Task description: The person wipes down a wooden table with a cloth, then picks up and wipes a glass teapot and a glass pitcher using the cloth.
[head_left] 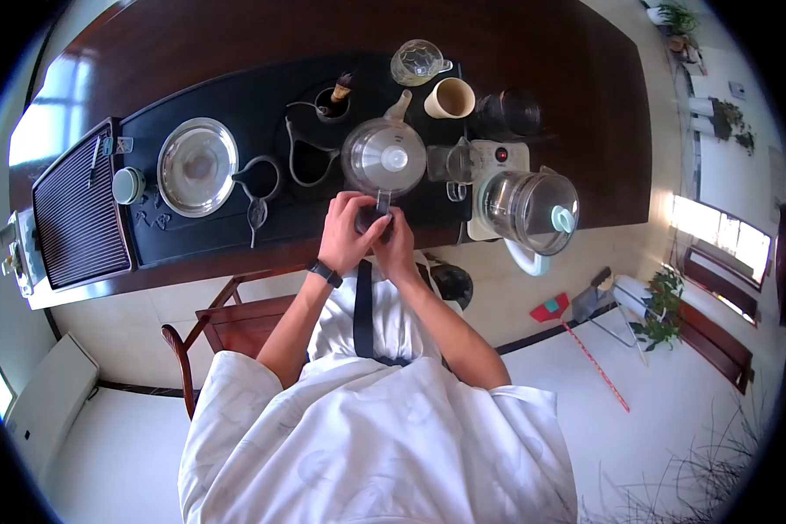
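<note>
1. Nearest the lens: our white robe [375, 437], forearms reaching to the dark tea tray [192, 96].
2. Left hand [348, 234] and right hand [396, 247] both closed round the handle of the glass teapot [384, 155].
3. Teapot stands upright mid-tray, lid on (contents not discernible).
4. Beige cup [450, 98] and glass pitcher [417, 61] sit beyond; we judge pouring not yet begun.

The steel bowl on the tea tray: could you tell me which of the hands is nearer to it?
Left. The left hand sits on the kettle handle, on the side facing the steel bowl. The right hand is beside it, farther from the bowl.
</note>
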Demonstrator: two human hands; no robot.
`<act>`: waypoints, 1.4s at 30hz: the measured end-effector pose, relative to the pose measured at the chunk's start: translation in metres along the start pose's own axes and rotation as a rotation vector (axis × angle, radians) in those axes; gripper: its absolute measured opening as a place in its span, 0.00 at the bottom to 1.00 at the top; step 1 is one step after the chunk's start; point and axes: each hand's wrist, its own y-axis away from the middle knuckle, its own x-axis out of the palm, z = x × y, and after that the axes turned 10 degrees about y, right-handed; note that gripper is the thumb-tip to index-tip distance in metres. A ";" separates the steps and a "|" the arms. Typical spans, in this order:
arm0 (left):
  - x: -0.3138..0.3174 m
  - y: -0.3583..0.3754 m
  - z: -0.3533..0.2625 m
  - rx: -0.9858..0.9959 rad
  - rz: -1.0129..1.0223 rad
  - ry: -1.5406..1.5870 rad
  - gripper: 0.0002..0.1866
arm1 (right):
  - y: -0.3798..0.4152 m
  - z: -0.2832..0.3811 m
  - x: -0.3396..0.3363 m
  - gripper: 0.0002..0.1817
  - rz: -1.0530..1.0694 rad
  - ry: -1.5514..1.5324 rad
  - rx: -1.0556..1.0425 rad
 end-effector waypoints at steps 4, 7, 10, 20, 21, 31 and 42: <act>0.005 0.000 0.008 0.044 0.053 -0.054 0.17 | 0.010 -0.011 -0.022 0.18 -0.014 0.106 -0.170; 0.013 -0.004 0.017 0.080 0.081 0.028 0.15 | 0.018 -0.017 -0.051 0.20 -0.034 0.197 -0.043; 0.020 0.004 0.012 -0.105 0.117 0.230 0.13 | 0.023 -0.023 -0.075 0.18 -0.155 -0.156 0.046; 0.040 -0.005 0.032 -0.193 -0.008 0.300 0.16 | -0.052 0.035 -0.077 0.31 -0.036 0.355 -0.443; 0.039 -0.006 0.029 -0.170 -0.011 0.314 0.16 | -0.057 0.039 -0.072 0.33 -0.049 0.494 -0.515; 0.034 -0.008 0.029 -0.164 0.034 0.305 0.15 | -0.053 0.037 -0.085 0.36 0.044 0.748 -0.571; 0.031 -0.011 0.029 -0.170 0.057 0.335 0.15 | -0.114 0.052 -0.099 0.30 0.137 0.758 -0.657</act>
